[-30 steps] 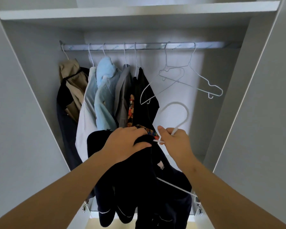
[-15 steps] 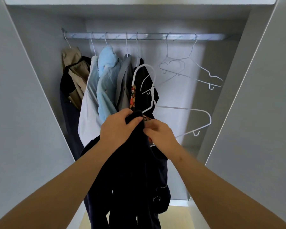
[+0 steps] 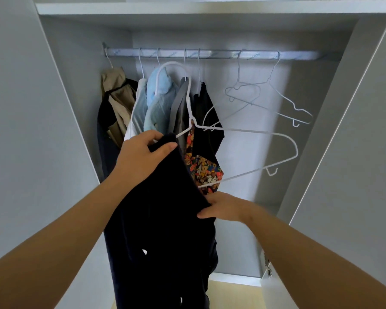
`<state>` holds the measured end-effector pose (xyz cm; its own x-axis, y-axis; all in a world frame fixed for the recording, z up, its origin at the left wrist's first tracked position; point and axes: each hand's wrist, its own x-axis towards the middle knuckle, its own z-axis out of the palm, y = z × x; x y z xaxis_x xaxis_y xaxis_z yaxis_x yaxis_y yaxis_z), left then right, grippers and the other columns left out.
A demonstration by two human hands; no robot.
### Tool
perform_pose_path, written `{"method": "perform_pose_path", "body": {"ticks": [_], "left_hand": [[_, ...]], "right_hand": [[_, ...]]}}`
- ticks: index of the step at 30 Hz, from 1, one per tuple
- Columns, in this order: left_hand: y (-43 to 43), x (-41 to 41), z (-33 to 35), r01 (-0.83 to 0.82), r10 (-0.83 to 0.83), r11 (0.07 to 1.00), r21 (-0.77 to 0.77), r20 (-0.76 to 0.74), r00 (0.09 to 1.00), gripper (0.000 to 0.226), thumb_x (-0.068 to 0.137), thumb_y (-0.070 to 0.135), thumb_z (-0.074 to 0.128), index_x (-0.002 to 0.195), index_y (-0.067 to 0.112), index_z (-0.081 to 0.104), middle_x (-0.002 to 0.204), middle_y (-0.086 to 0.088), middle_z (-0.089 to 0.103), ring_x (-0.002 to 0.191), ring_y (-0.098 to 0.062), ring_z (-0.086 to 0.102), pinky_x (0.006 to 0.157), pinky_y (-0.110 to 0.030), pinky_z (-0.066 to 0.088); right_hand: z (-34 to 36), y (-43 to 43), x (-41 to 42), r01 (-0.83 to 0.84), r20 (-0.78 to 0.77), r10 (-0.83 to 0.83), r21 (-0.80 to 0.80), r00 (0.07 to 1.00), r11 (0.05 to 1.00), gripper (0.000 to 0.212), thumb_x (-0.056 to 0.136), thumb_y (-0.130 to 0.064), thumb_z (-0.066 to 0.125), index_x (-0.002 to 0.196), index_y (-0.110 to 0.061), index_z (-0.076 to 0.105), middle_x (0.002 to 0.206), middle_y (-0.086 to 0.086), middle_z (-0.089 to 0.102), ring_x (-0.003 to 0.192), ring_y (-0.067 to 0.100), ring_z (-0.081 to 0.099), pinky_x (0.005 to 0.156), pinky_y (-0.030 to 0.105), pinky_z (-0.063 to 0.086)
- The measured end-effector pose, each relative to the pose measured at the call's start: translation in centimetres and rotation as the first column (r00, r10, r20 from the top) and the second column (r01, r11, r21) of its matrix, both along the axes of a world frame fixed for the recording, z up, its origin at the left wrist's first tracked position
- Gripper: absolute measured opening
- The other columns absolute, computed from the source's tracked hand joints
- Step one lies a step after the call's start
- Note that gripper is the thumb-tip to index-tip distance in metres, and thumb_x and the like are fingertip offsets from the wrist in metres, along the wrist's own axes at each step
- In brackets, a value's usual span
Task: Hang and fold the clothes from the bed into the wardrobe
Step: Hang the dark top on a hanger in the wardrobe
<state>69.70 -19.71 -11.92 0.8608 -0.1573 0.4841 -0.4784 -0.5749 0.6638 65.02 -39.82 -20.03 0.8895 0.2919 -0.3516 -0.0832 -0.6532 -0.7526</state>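
A dark navy garment [image 3: 165,224] hangs in front of me, draped over one arm of a white wire hanger [image 3: 250,131]. My left hand [image 3: 143,155] grips the top of the garment together with the hanger's left arm. My right hand [image 3: 225,207] pinches the garment's right edge lower down, near the hanger's bottom bar. The hanger's hook [image 3: 172,65] points up, just below the wardrobe rail [image 3: 212,55]. The hanger's right half sticks out bare.
Several garments hang at the rail's left: a tan and black one [image 3: 116,101], a light blue shirt [image 3: 158,99], a grey one [image 3: 179,108], a black one with a colourful print [image 3: 204,170]. Two empty wire hangers [image 3: 270,99] hang further right. Wardrobe doors [image 3: 352,152] stand open on both sides.
The hanger with the garment has risen toward the rail. My right hand dropped from the garment's top to its lower right edge. My left hand keeps its grip at the top.
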Motion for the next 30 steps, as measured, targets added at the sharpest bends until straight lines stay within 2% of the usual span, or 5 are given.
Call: {"method": "perform_pose_path", "body": {"ticks": [4,8,13,24,30], "left_hand": [[2.2,0.5,1.0,-0.009,0.007,1.0,0.024,0.072,0.997,0.01,0.082,0.033,0.067,0.085,0.023,0.065,0.076,0.006,0.064,0.071,-0.006,0.058,0.07,-0.017,0.044],[4.7,1.3,2.1,-0.042,0.04,0.999,0.021,0.099,0.994,0.011,0.083,0.031,0.067,0.074,0.033,0.059,0.069,0.015,0.06,0.064,0.006,0.056,0.06,-0.003,0.039],[7.2,2.1,1.9,-0.003,-0.002,0.996,0.093,0.053,0.999,0.018,0.082,0.026,0.068,0.069,0.036,0.061,0.072,0.029,0.062,0.065,0.008,0.057,0.058,-0.002,0.04],[7.8,1.2,0.5,-0.049,-0.033,0.893,0.448,0.174,0.984,0.028,0.08,0.035,0.07,0.096,0.013,0.073,0.082,0.005,0.066,0.071,-0.015,0.061,0.065,-0.007,0.035],[5.2,1.3,-0.3,-0.045,0.014,0.943,0.33,0.096,0.995,0.02,0.083,0.039,0.067,0.093,0.023,0.071,0.077,0.007,0.067,0.071,-0.012,0.06,0.067,-0.029,0.049]], "right_hand": [[0.8,-1.2,0.2,-0.123,0.034,0.184,-0.621,0.982,0.774,0.029,0.088,-0.039,0.051,0.095,-0.01,0.054,0.095,0.002,0.049,0.094,0.02,0.044,0.085,0.036,0.025],[-0.2,-3.0,-0.3,-0.13,-0.038,0.165,-0.792,0.986,0.596,0.042,0.087,-0.047,0.048,0.117,-0.019,0.056,0.105,0.003,0.054,0.11,0.022,0.04,0.095,0.039,0.024],[0.0,-5.0,0.2,0.154,0.265,0.152,-0.845,0.952,0.511,0.028,0.089,-0.038,0.045,0.111,-0.024,0.054,0.111,0.003,0.06,0.112,0.022,0.044,0.088,0.034,0.028],[1.6,-7.2,0.3,0.319,0.513,0.023,-0.568,0.858,0.759,0.014,0.085,-0.019,0.051,0.071,-0.019,0.054,0.057,-0.004,0.046,0.068,0.02,0.049,0.055,0.023,0.037],[3.1,-5.3,0.9,0.369,0.724,0.038,-0.395,0.689,0.842,0.014,0.084,-0.013,0.056,0.092,-0.007,0.066,0.086,0.005,0.061,0.084,0.018,0.044,0.068,0.022,0.029]]}}
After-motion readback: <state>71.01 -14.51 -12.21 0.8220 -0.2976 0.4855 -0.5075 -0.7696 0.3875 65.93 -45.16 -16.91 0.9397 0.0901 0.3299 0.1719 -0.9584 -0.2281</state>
